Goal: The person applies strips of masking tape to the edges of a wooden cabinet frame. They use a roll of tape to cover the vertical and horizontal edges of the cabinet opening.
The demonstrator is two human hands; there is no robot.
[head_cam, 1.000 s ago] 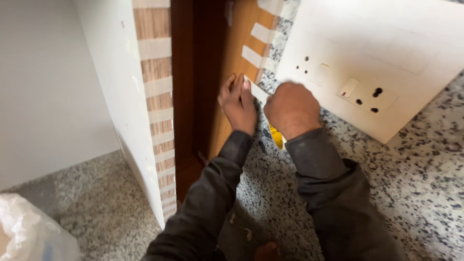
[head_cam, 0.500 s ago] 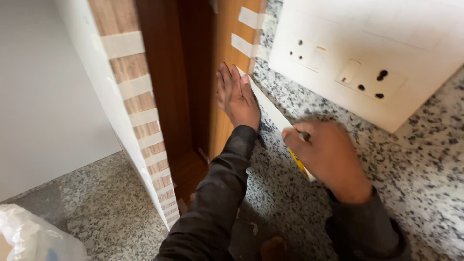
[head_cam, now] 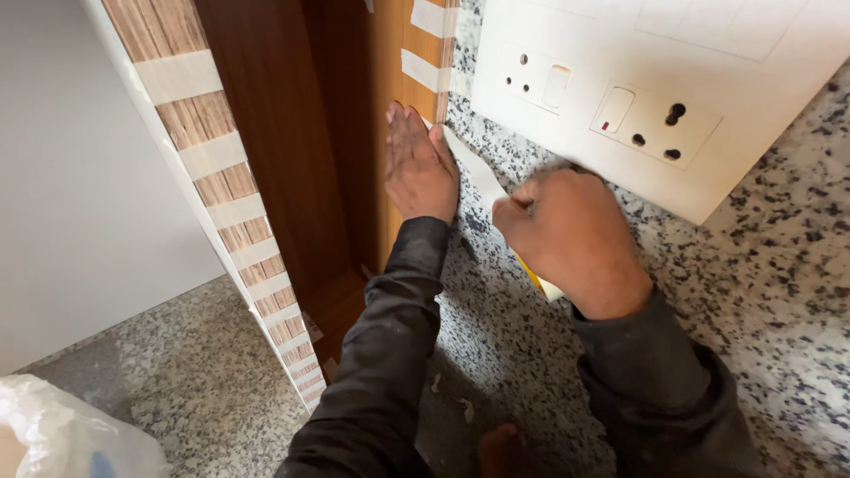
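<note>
While left hand (head_cam: pixel 421 168) flat on tape strip (head_cam: pixel 482 177) — right hand (head_cam: pixel 567 235) fisted; speckled granite wall (head_cam: pixel 761 292).

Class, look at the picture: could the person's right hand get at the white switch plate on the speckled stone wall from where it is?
Probably yes. The right hand sits just below the switch plate, and only bare speckled stone lies between them, though its grip is occupied pulling a tape strip.

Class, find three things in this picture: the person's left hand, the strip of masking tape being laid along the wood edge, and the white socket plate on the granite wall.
left hand (head_cam: pixel 420 164): head view, back of the hand.
strip of masking tape (head_cam: pixel 482 177): head view, its bare middle stretch.
white socket plate (head_cam: pixel 753 115): head view, blank right part.
</note>
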